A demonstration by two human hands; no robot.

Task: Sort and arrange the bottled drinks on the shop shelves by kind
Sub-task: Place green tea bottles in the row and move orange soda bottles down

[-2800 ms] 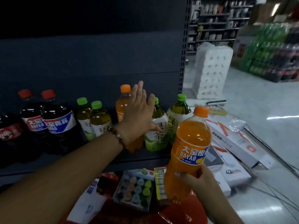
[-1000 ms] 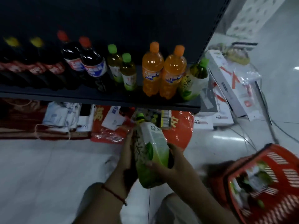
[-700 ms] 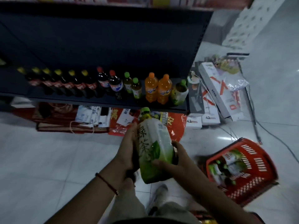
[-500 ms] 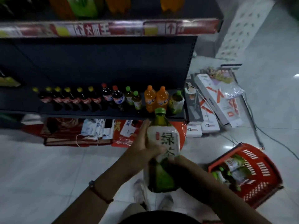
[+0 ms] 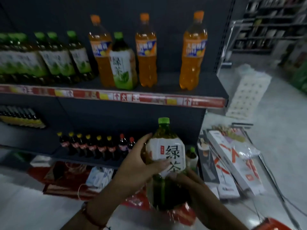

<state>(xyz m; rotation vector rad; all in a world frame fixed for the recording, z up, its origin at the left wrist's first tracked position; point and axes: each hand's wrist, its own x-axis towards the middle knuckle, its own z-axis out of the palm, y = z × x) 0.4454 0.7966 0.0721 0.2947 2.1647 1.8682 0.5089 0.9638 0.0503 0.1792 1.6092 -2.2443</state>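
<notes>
Both the left hand and right hand still grip the green tea bottle, apparently raised higher.

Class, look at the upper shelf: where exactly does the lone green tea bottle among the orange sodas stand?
The green tea bottle stands at the upper shelf's front edge, left of centre, partly covering the leftmost orange soda bottle.

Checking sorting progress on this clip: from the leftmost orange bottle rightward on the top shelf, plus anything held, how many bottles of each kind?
orange soda bottles: 3
shelved green tea bottle: 1
held green tea bottle, gripped by left hand and right hand: 1
Total: 5
</notes>
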